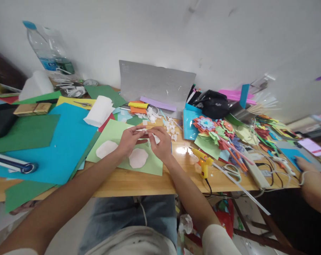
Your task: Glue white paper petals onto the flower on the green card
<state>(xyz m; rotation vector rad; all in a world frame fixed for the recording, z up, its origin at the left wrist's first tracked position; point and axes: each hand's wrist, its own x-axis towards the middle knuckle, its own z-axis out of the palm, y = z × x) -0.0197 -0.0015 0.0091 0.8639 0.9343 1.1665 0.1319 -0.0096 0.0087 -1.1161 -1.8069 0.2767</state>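
White paper piece [157, 139]: thin and matte, raised over the far part of the light green sheet; perhaps folded, though the fingers hide most of it.
Left hand [129, 141]: thumb and fingertips pinched together on the paper's left end.
Right hand [161, 143]: thumb and bent fingers clamped on the same paper, just beside the left fingertips.
Light green sheet [155, 168]: flat, straight-edged, smooth, lying under both hands.
Cutouts: two white paper rounds with slightly angular edges, the left one [105, 149] partly behind the left forearm, the right one [138, 158] lying nearer the sheet's front edge.
Scraps [171, 130]: small, crisp white snippets strewn beyond the right hand, near a yellow cutter [138, 105] and a flat purple strip [160, 103].
Coloured paper: a broad blue sheet [78, 125] on the left, overlapped by a dark green sheet [30, 136].
Paper flowers [205, 124]: layered, pointed petals in red, orange and pale blue.
Tools: a yellow plastic glue gun [203, 163] beside pale-handled scissors [232, 173].
Tabletop [115, 187]: glossy, light-brown wood, crowded to both sides.
Room: plain whitish wall [160, 32] with faint marks, a grey board [155, 81] leaning against it; a clear bottle [39, 46] with a blue cap stands far left.
Far right: another person's hand [306, 164] on blue paper [293, 154].
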